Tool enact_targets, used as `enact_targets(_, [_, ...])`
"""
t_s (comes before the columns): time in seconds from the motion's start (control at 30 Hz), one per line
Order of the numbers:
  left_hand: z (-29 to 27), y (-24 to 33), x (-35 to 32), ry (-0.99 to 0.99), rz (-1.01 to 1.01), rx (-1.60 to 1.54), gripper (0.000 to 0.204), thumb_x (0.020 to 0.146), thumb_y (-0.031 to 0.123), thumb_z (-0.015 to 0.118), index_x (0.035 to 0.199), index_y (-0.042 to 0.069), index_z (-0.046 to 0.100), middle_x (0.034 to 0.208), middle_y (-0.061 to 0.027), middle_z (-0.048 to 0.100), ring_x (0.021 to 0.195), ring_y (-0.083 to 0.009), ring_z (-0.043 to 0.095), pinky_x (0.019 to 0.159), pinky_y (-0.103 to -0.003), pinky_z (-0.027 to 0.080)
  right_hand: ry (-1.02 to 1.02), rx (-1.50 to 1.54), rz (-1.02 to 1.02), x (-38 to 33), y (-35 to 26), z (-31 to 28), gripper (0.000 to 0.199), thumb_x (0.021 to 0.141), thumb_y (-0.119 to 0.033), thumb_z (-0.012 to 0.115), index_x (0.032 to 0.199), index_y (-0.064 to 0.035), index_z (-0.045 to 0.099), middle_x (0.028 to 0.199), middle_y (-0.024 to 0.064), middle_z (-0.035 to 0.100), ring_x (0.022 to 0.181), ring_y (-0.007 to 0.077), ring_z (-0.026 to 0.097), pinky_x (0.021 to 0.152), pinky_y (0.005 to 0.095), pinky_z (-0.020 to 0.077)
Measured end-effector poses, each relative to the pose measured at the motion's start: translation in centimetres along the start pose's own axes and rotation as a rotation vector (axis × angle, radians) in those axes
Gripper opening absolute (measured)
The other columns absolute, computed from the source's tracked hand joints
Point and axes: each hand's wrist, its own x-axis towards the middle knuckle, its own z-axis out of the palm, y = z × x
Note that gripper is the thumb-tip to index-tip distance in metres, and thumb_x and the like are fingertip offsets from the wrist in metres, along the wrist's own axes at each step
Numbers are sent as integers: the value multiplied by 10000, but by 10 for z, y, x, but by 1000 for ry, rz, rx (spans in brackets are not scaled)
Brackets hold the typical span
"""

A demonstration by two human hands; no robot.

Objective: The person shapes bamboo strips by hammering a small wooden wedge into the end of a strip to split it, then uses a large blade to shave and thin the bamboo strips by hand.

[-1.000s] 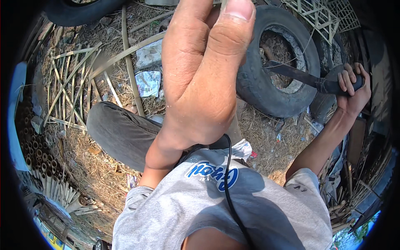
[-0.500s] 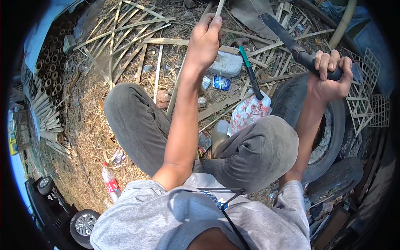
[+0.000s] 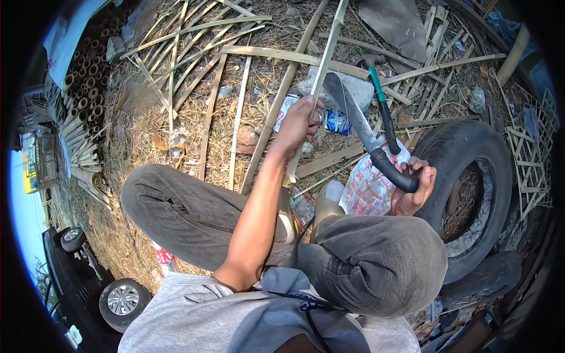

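Observation:
My left hand is closed around a long pale bamboo strip, which slants from the top edge down past my fist to its lower end between my legs. My right hand grips the black curved handle of a machete, fingers around the handle's end. The dark blade points up and left, its tip close beside the strip above my left fist; I cannot tell whether they touch. Just beyond the machete lies a hammer with a green and black handle. A pale stone block lies behind the blade.
A tire lies right of my right hand. Red-and-white plastic is below the machete, and a blue packet beside the stone. Split bamboo strips spread over straw. Bamboo tubes are stacked far left, near a parked vehicle.
My right hand has swung the machete down and left from its raised position, bringing the blade near the strip. My left hand, still on the strip, is lower and the view has shifted.

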Motion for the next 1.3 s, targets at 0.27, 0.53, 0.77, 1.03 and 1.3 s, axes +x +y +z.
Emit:
enact_targets(0.27, [7, -19, -1, 35, -75, 72, 342, 1122, 347, 319, 1143, 92, 545, 658, 72, 362, 509, -50, 299, 457, -236, 230, -44, -627, 424, -56, 52, -77, 218, 982, -109, 695, 1103, 72, 678, 1014, 168, 743, 952, 211, 727, 888, 313, 573])
enact_targets(0.53, [9, -33, -1, 49, -90, 87, 315, 1107, 323, 357, 1121, 96, 575, 669, 57, 424, 531, -60, 373, 459, -246, 298, -710, -1409, 437, -68, 56, -42, 641, 693, -412, 891, 1108, 36, 696, 882, 202, 741, 833, 337, 724, 838, 436, 558])
enact_targets(0.77, [27, -4, -19, 57, -122, 82, 359, 1120, 356, 359, 1207, 49, 524, 682, 56, 397, 527, -53, 335, 451, -219, 237, -711, -1545, 399, -72, 67, -19, 366, 786, -263, 686, 1022, 14, 653, 857, 268, 710, 854, 467, 693, 811, 550, 529])
enact_targets(1.03, [-7, 42, -86, -79, -274, -302, 379, 1087, 293, 478, 1241, -53, 509, 757, 6, 421, 532, -56, 371, 369, -173, 296, -310, -545, 418, -63, 30, -35, 608, 1027, -531, 542, 691, -25, 567, 551, 15, 507, 530, 115, 492, 510, 308, 389])
enact_targets(1.3, [-3, 80, -60, -165, -490, 92, 367, 1084, 284, 457, 1211, -48, 546, 693, -1, 532, 381, -30, 348, 293, -194, 319, -630, -883, 240, -55, 13, 11, 634, 1011, -564, 536, 781, 20, 626, 553, 149, 514, 498, 250, 534, 513, 410, 413])
